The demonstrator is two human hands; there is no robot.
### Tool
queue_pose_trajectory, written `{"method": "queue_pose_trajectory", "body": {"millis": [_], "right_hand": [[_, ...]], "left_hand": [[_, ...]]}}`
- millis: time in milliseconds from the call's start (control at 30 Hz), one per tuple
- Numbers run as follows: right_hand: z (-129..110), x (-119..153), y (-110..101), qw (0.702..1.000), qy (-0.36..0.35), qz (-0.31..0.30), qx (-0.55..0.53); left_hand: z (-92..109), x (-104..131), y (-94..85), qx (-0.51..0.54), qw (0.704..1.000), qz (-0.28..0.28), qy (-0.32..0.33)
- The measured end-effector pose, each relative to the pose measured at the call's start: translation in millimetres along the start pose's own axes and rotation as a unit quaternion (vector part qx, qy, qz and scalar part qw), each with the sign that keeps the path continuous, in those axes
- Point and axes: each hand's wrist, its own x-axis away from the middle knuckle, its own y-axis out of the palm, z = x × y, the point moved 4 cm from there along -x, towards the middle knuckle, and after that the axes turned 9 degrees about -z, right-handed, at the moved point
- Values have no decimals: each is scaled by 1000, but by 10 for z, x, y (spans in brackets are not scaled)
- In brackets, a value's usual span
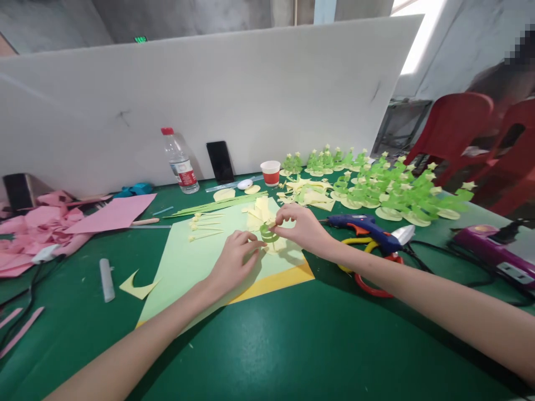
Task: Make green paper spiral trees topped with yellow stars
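A small green paper spiral (268, 234) stands on a pale yellow paper base (273, 246) above the light green sheet (179, 267). My right hand (304, 225) pinches the upper part of the spiral between thumb and fingertips. From the other side, my left hand (236, 259) reaches to the spiral's lower edge, its fingers bent close together; whether they grip it I cannot tell. Behind the spiral lie pale yellow paper pieces (257, 211). Several thin yellow stems with small tips (204, 227) rest on the sheet to the left.
Many finished green spiral trees (388, 184) with star tops stand at the back right. Near my right forearm lie a blue glue gun (363, 225) and scissors (374, 289). A paper cup (271, 174), a bottle (181, 167) and a phone (220, 161) line the white board; pink paper (112, 214) is at left.
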Motion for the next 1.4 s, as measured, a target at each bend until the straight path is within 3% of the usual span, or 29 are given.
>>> {"method": "queue_pose_trajectory", "body": {"millis": [467,767,1067,1400], "right_hand": [[193,-23,72,995,44,-10,88],[177,17,81,994,54,-5,96],[0,40,114,994,36,-2,102],[-14,48,132,993,31,4,115]], "left_hand": [[60,34,27,-58,998,-14,35],[-41,14,-13,-32,999,30,-30],[-96,-32,23,50,997,-47,-32],[-165,-72,57,113,990,-68,-43]]}}
